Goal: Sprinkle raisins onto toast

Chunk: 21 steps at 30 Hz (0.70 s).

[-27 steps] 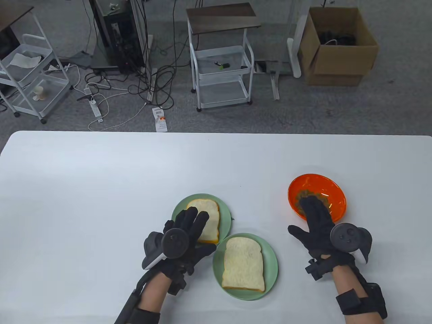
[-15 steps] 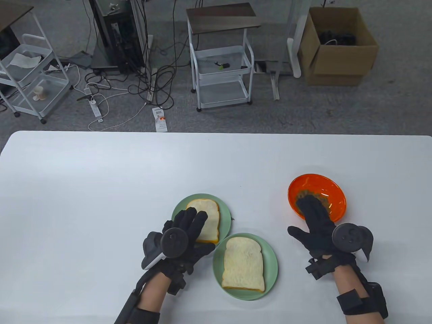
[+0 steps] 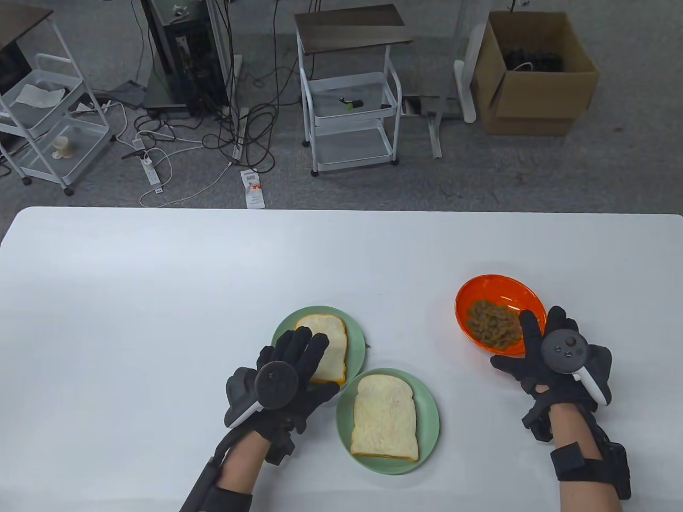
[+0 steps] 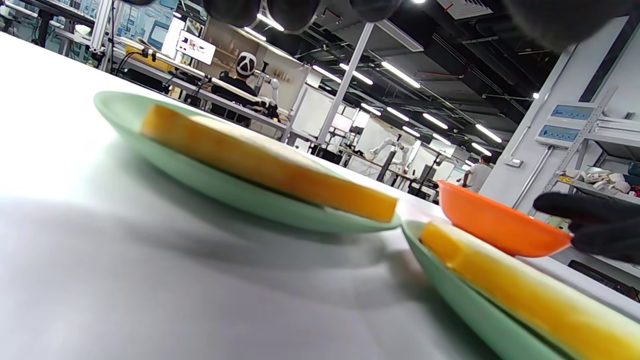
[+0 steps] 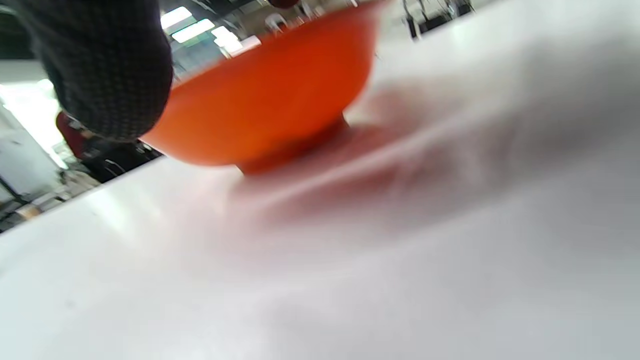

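Black-gloved fingers of the left hand (image 3: 288, 373) are laid flat on the far toast (image 3: 324, 346); its crust edge is shown only by the left wrist view. Raisins (image 3: 493, 325) are seen in the orange bowl (image 3: 483, 290). The right hand (image 3: 555, 354) is curled beside it; contents cannot be told.

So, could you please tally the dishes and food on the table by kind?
Green plates: 2
Bread slices: 2
Orange bowl: 1
Raisin pile: 1
Total: 6
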Each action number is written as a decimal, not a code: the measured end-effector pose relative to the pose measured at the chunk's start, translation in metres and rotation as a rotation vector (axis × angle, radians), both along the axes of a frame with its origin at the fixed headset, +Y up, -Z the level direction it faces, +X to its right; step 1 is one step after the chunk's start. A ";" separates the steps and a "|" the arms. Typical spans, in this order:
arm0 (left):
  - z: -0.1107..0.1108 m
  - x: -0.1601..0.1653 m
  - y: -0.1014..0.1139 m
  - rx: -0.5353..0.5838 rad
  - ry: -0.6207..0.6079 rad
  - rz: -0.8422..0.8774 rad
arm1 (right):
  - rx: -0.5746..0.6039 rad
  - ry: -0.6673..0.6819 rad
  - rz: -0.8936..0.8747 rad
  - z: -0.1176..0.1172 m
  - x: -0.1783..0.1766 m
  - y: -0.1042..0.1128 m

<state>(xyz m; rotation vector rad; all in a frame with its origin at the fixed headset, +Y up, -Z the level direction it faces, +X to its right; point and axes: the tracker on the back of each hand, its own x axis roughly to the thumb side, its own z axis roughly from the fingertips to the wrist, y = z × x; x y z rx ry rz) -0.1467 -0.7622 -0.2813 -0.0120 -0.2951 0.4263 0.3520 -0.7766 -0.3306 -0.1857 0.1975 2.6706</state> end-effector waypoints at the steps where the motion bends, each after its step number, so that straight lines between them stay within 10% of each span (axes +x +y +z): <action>1: 0.000 0.000 0.000 0.000 -0.001 -0.002 | -0.048 -0.016 -0.011 -0.003 0.002 -0.006; 13: 0.008 0.009 0.008 0.073 0.020 -0.012 | 0.184 -0.094 -0.082 -0.009 0.001 -0.017; 21: 0.034 0.075 0.052 0.289 -0.010 -0.206 | 0.437 0.177 -0.024 0.016 -0.069 0.011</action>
